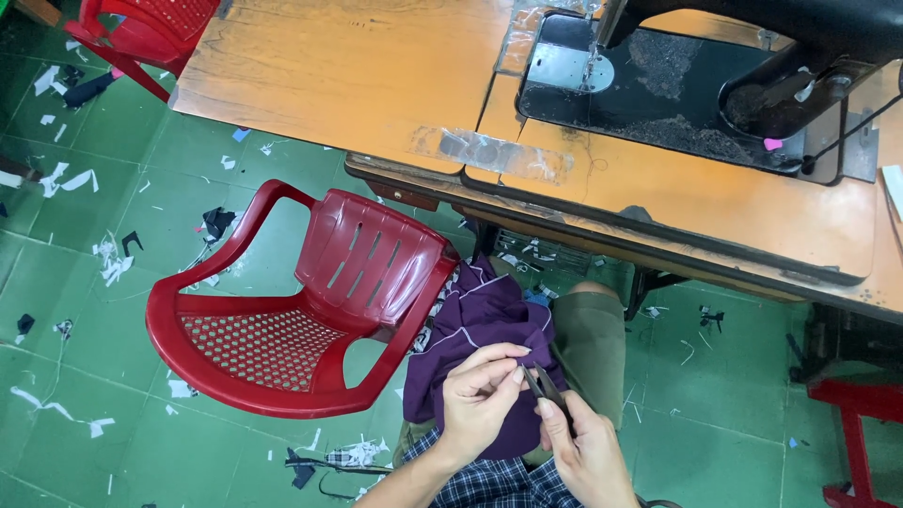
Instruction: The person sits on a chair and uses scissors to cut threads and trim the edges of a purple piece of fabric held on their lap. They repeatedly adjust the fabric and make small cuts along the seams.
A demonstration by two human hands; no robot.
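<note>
— Two hands meet low in the view, at about six o'clock. The left hand pinches a fold of the purple garment between thumb and fingertips; the right hand is closed around small dark snips, blades pointing up toward eleven o'clock, right beside the left fingertips.

— And where is the cloth lying?

— On the person's lap, draped over the knee in olive trousers, spilling toward ten o'clock against the red plastic chair. Thin white piping runs along its edges.

— How would you say it handles?

— Soft and light, I'd judge. It slumps and folds under its own weight, so it won't hold any shape. It probably slides a bit too, so a pinch close to the working spot, as the left hand has it, seems the sound grip. Holding it taut at the seam or piped edge would keep it from bunching under the blades.

— Anything fragile?

— Cloth itself tolerates handling, but the tips could nick it if it puckers.

— Farther out?

— At twelve to two o'clock stands the orange wooden table with a black sewing machine set into it. Scraps of white and dark cloth litter the green tiled floor toward nine o'clock, and a second red chair sits at eleven o'clock.
</note>
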